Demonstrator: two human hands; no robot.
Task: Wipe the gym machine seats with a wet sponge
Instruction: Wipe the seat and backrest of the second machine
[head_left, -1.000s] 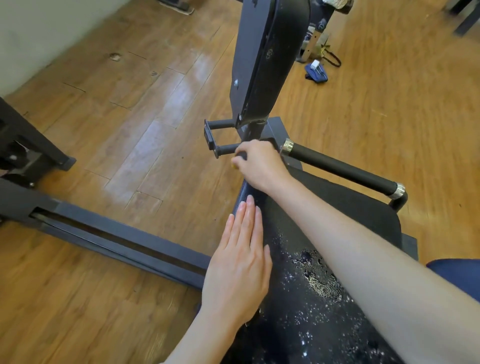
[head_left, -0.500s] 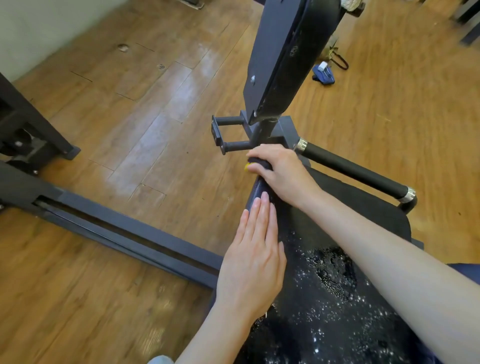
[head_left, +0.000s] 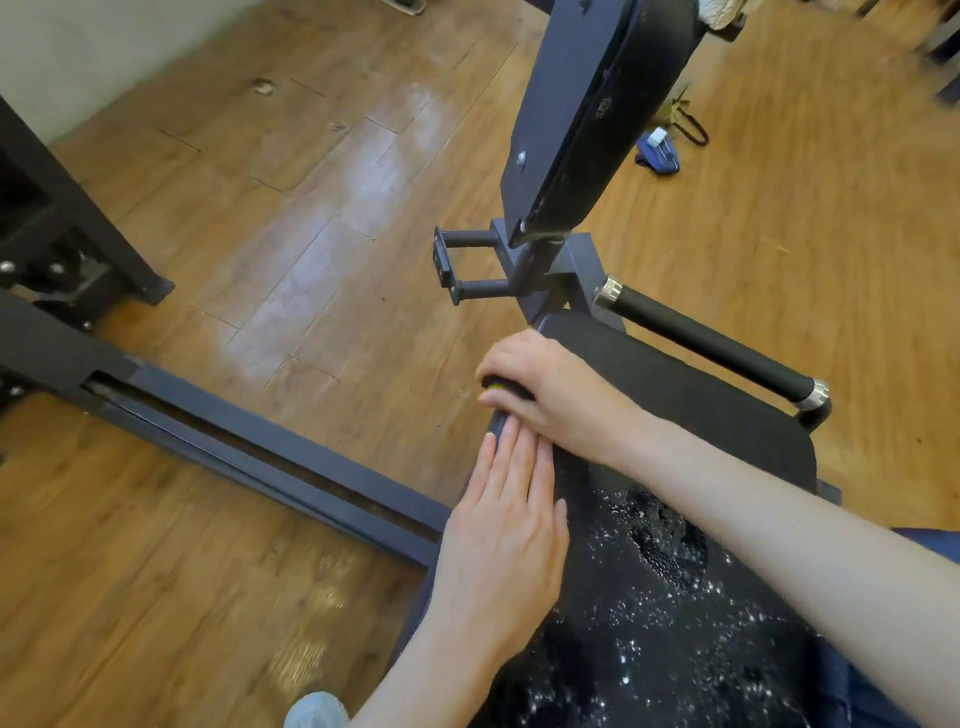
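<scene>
Sponge (head_left: 491, 385) is gripped by right hand (head_left: 550, 395) at seat (head_left: 701, 415) edge; left hand (head_left: 501, 545) lies flat, fingers together. No legible writing.

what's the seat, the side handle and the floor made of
Seat: looks like black vinyl or faux leather over padding; matte, cracked and flaking near the front.
Handle: seemingly black foam or rubber grip, matte, between shiny metal collars.
Floor: wood or wood-look laminate planks; visible grain, seams, glossy glare.
</scene>
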